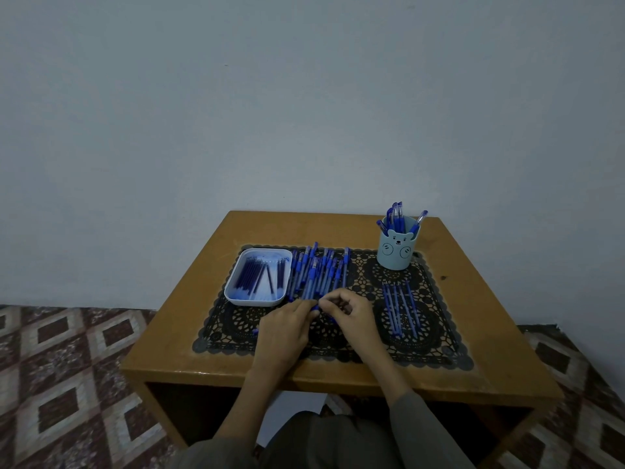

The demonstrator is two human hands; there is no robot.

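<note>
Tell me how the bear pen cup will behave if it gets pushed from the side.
The bear cup looks like light plastic, so it would probably slide easily. It stands tall, with pens sticking above its rim, so a high push might tip it. The lace mat under it could snag its base.

Text: none can be read anywhere in the scene.
Cup [399, 255]: far right on the bench, only a drawn bear face, no words or numbers.
Pens [318, 270]: any print on the barrels is too small to read.
Tray [233, 297]: no legible mark.
</note>
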